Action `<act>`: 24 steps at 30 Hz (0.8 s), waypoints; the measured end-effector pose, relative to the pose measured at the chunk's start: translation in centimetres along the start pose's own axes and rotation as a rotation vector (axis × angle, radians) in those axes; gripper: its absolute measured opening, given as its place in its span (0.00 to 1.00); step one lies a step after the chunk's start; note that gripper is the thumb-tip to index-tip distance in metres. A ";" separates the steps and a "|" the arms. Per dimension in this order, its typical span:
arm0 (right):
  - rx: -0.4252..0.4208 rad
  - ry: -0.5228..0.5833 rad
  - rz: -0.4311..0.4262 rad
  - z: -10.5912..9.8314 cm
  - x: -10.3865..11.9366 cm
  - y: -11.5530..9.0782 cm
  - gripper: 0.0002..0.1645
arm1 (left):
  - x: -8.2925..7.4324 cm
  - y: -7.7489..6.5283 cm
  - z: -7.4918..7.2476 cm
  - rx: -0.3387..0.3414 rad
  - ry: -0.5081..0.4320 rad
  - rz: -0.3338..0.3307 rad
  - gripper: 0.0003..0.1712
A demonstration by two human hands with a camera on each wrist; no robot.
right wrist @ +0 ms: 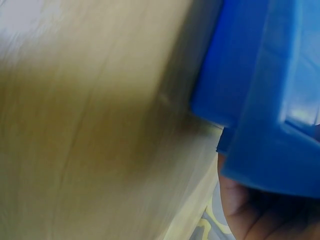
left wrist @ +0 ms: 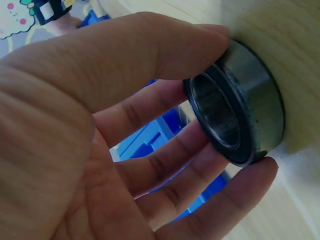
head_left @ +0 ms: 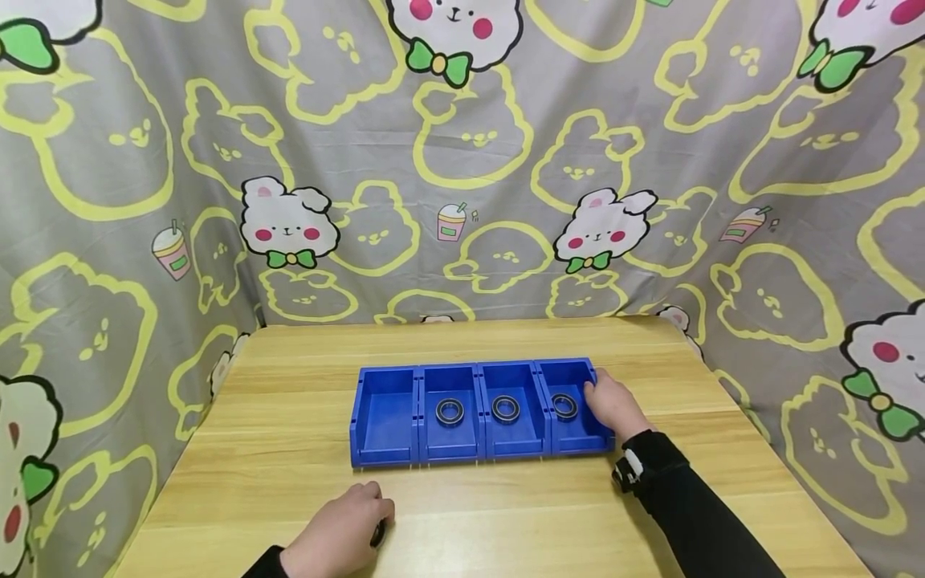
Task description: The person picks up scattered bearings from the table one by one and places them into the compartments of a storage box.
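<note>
Near the table's front, my left hand (head_left: pixel 338 531) holds a ball bearing (left wrist: pixel 257 97) between thumb and fingers, its steel rim close to the wood. In the head view that bearing (head_left: pixel 379 533) is mostly covered by the hand. Four joined blue bins stand in a row; the leftmost bin (head_left: pixel 386 459) holds nothing, and the others each contain one bearing: a second-bin bearing (head_left: pixel 450 424), a third-bin bearing (head_left: pixel 506 421) and a rightmost-bin bearing (head_left: pixel 564 418). My right hand (head_left: pixel 616 405) grips the outer side wall of the rightmost bin (right wrist: pixel 270 155), thumb over its rim.
The light wooden table (head_left: pixel 289 417) extends around the bins on all sides. A grey patterned curtain (head_left: pixel 491 265) hangs behind the table and along both its sides. A dark band with a device (head_left: pixel 630 466) is on the right wrist.
</note>
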State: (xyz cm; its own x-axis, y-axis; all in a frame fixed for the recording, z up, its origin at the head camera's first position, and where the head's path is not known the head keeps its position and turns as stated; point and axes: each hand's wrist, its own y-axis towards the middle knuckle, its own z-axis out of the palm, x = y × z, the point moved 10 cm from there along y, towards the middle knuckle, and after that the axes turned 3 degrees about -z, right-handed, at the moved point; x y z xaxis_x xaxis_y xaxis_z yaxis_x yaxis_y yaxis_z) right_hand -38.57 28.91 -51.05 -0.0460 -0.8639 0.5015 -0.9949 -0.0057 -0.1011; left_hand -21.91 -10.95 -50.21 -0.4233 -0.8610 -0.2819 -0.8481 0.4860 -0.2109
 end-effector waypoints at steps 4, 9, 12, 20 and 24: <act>0.006 0.007 0.012 0.1 -0.1 0.1 0.32 | 0.0 0.0 0.0 -0.009 0.011 0.013 0.16; 0.015 0.010 0.017 0.4 -0.2 0.1 0.32 | 0.0 -0.2 -0.2 -0.005 0.001 0.026 0.17; 0.013 0.010 0.017 0.5 -0.2 0.1 0.32 | -0.1 -0.2 -1.1 -0.020 -0.009 0.041 0.17; 0.012 0.005 0.005 0.1 0.1 -0.1 0.32 | -0.7 0.5 -7.4 -0.188 0.005 0.126 0.17; 0.011 0.000 0.006 0.0 0.2 -0.1 0.32 | -0.3 2.0 -10.3 -0.256 0.029 0.135 0.15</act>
State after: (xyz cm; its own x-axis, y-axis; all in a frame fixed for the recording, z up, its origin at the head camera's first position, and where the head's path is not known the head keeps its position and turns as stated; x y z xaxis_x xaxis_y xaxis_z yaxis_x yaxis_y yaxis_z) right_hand -38.52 28.73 -50.97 -0.0515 -0.8641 0.5007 -0.9936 -0.0063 -0.1131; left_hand -26.75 -11.29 -40.92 -0.5438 -0.7967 -0.2638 -0.8346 0.5463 0.0707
